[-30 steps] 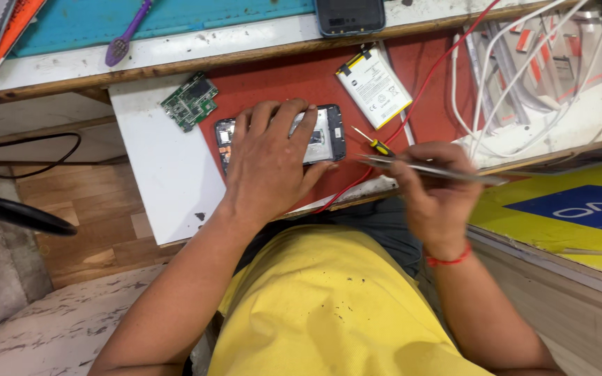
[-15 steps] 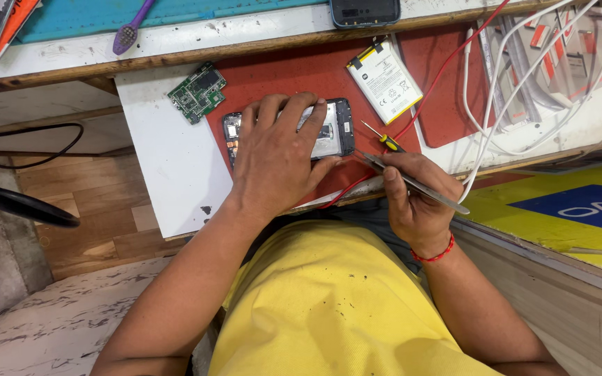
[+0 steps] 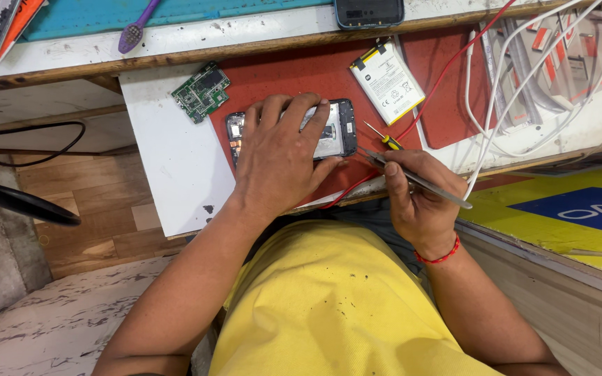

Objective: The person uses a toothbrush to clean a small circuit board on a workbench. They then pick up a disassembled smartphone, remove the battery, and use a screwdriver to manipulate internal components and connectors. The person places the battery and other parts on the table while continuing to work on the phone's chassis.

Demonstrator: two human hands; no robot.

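An opened phone (image 3: 336,131) lies on a red mat (image 3: 294,76), its back cover off. My left hand (image 3: 280,153) lies flat over it and presses it down. My right hand (image 3: 416,198) grips metal tweezers (image 3: 419,179), whose tip points at the phone's right edge. A small yellow-handled screwdriver (image 3: 383,137) rests just above the tweezers' tip. A white battery (image 3: 387,80) lies on the mat to the upper right. A green circuit board (image 3: 201,91) sits at the mat's left edge.
White cables (image 3: 496,104) and a red wire (image 3: 447,73) trail across the right of the white board (image 3: 168,160). A second phone (image 3: 369,12) and a purple brush (image 3: 134,31) lie on the back shelf. A black cable (image 3: 22,202) hangs at left.
My right hand has moved left and down, bringing the tweezers' tip close to the phone's right edge. My left hand stays on the phone.
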